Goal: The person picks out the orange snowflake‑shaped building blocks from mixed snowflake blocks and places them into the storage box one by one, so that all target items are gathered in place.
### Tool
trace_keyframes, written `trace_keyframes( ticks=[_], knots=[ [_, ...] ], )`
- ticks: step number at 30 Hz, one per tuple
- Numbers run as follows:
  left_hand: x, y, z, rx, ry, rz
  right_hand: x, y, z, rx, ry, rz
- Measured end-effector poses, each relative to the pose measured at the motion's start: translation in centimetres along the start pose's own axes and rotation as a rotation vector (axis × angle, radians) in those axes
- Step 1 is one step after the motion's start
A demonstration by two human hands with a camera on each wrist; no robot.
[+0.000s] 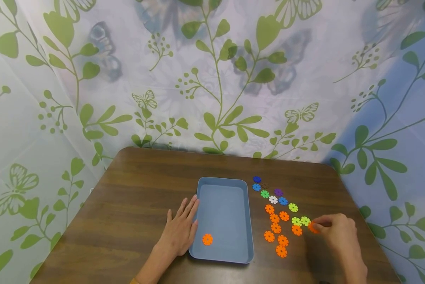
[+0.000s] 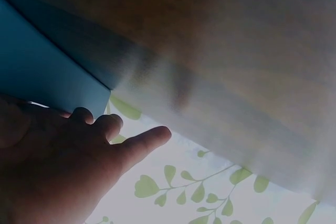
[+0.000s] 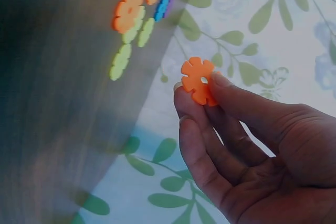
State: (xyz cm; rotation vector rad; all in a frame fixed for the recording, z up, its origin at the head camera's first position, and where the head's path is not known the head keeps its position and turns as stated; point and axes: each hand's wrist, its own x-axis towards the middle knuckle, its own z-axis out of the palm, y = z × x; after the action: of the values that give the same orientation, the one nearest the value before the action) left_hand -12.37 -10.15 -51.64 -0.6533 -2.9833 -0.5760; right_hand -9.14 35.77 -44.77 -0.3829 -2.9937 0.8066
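Note:
In the head view a blue-grey tray (image 1: 221, 221) sits on the table with one orange notched disc (image 1: 207, 239) inside, near its lower left. My left hand (image 1: 178, 228) rests against the tray's left side, its fingers straight. Off to the right, my right hand (image 1: 338, 232) pinches another orange notched disc (image 3: 197, 80) between thumb and fingertips; the right wrist view shows its flower-like edge and centre hole. Several loose discs lie between tray and right hand, among them an orange disc (image 1: 281, 251), a yellow-green disc (image 1: 293, 207) and a white disc (image 1: 273, 199).
The dark brown wooden table (image 1: 145, 177) meets a hanging cloth (image 1: 212, 79) printed with leaves and butterflies at the back. Toward the table's far side lie a dark blue disc (image 1: 257, 179), a purple disc (image 1: 278, 192) and a green disc (image 1: 265, 194).

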Motion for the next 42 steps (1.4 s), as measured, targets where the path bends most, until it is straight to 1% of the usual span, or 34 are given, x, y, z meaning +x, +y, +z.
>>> trace_keyframes(
  ticks=[3,10,13,20,26,29,33,39,42],
  knots=[
    [0.0,0.0,0.0,0.000,-0.002,-0.001,-0.2,-0.5,-0.3,-0.009,0.070,-0.052],
    [0.0,-0.1,0.1,0.003,-0.005,-0.004,-0.1,-2.0,-0.7,-0.003,0.210,-0.128],
    [0.0,-0.1,0.1,0.000,-0.006,-0.004,-0.1,-2.6,-0.8,0.002,0.244,-0.162],
    [0.0,0.0,-0.1,-0.001,-0.012,-0.010,-0.1,-4.3,-1.2,0.034,0.258,-0.192],
    [0.0,0.0,-0.1,-0.001,-0.013,-0.006,0.0,-5.8,-1.5,0.029,0.290,-0.233],
    [0.0,-0.1,-0.1,0.003,-0.011,-0.006,0.2,-6.7,-1.5,0.047,0.286,-0.245],
    [0.1,-0.1,-0.1,0.003,-0.013,-0.007,0.4,-7.8,-1.3,0.091,0.260,-0.260],
    [0.0,0.0,-0.1,-0.002,-0.020,-0.011,0.4,-9.2,-1.0,0.141,0.262,-0.320],
    [0.1,-0.2,0.3,-0.010,-0.001,-0.007,0.5,-9.9,-0.9,0.150,0.259,-0.347]
  ],
)
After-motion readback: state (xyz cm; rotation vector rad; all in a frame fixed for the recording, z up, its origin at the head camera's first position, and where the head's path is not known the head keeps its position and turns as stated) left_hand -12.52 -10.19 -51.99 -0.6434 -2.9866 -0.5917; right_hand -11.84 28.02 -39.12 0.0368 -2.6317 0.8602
